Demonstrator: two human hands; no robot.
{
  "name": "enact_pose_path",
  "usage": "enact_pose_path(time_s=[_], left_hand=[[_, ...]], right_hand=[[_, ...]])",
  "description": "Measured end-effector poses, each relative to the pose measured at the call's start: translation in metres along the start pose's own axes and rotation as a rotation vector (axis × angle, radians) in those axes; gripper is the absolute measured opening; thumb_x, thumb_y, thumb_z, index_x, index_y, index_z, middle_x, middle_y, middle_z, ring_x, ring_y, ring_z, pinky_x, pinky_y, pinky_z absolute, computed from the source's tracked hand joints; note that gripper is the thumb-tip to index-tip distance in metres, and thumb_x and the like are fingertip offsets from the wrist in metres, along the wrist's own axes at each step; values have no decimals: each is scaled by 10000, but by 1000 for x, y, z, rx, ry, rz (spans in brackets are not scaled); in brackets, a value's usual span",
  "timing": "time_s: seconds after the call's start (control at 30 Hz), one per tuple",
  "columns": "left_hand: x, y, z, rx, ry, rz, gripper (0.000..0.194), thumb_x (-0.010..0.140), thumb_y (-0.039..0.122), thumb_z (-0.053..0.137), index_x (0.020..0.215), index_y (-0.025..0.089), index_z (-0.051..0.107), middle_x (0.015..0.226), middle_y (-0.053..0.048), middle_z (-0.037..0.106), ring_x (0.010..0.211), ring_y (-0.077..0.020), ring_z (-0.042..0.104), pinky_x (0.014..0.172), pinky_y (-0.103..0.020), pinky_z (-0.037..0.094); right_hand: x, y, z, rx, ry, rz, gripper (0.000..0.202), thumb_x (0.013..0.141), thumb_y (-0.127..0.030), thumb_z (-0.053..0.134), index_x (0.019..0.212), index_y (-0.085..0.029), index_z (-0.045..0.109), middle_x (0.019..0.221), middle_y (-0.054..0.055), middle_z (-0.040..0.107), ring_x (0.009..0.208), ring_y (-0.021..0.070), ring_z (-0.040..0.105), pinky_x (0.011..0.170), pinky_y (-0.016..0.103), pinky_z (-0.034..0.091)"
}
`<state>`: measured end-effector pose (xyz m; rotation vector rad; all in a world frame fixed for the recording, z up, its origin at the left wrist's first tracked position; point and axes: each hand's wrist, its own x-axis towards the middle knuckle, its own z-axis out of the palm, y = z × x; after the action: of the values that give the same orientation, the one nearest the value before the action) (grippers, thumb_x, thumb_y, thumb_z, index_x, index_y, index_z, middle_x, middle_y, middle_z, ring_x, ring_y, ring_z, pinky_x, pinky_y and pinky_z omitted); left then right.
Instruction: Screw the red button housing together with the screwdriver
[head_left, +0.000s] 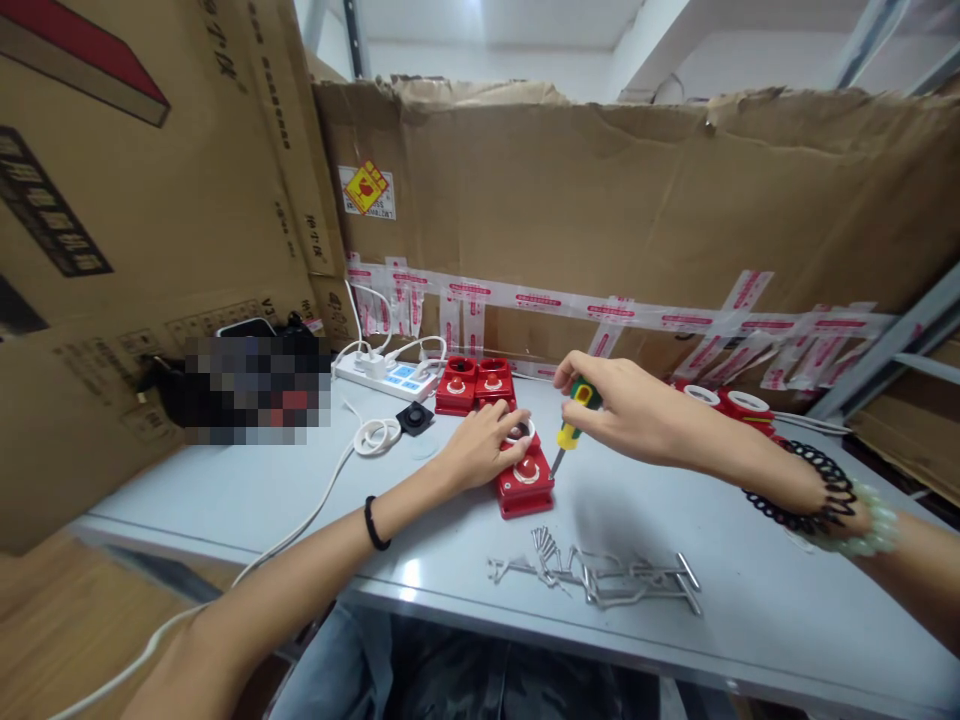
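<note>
My right hand (pixel 607 400) is closed around the green and yellow handle of a screwdriver (pixel 571 428). The screwdriver slants down to the left, its tip at a screw on the right front corner of a red alarm box (pixel 525 490). This box has a round red dome in a white ring at its near end and a larger white ring farther back. Across the back part, my left hand (pixel 487 440) grips the box with curved fingers, partly covering it. Loose screws (pixel 544 545) and several thin metal rods or keys (pixel 622 580) lie in front of the box.
Two more red boxes (pixel 474 385) stand behind my left hand, with others (pixel 727 402) at the right back. A white power strip (pixel 386 374) with plugged-in cables, a small black square part (pixel 415 418) and a coiled white cable (pixel 375 437) lie left. Cardboard (pixel 600 200) walls the table's back.
</note>
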<state>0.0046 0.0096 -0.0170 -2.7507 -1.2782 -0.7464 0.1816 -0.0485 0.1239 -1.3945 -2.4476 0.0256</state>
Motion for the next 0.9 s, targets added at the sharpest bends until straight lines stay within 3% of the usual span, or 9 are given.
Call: enact_pose_path(time_s=[0.1,0.23,0.43,0.6,0.77,0.9], left_hand=[[0,0,0,7,2,8,370,898,374,396,1226,214,459,1033,-72,492,888,-221,510,813,-375,433],[0,0,0,-4,4,5,374,908,398,373,1227,221,456,1009,-66,499,897,-221,510,811,-377,435],[0,0,-1,-12,3,3,358,904,383,387,1216,226,465,998,-63,496,863,-216,515,801,-379,435],[1,0,-1,-2,4,12,365,920,405,356,1217,225,465,969,-58,498,879,-216,505,787,-359,432],[1,0,-1,30,10,32,340,924,387,359,1195,212,469,933,-50,495,832,-204,503,767,-345,432],[1,0,-1,31,20,38,335,931,386,344,1180,205,475,924,-51,497,822,-204,504,754,-342,433]], right_hand=[[0,1,0,-54,28,31,130,818,-273,408,875,-184,483,749,61,587,696,192,530,612,306,358],[-3,4,-2,85,-32,-36,306,715,-193,494,1009,-201,407,945,65,579,743,162,530,620,274,385],[-2,1,-1,12,14,12,140,765,-280,468,875,-204,426,693,13,544,610,152,469,548,275,335],[-3,-3,-3,100,-26,-11,250,661,-187,533,887,-215,431,705,-14,557,595,127,460,531,250,336],[-3,-4,2,79,51,5,136,728,-283,535,783,-206,438,620,-22,514,547,114,415,530,261,313],[-1,-1,7,149,96,1,170,716,-214,515,855,-210,418,611,-37,503,535,109,410,516,255,301]])
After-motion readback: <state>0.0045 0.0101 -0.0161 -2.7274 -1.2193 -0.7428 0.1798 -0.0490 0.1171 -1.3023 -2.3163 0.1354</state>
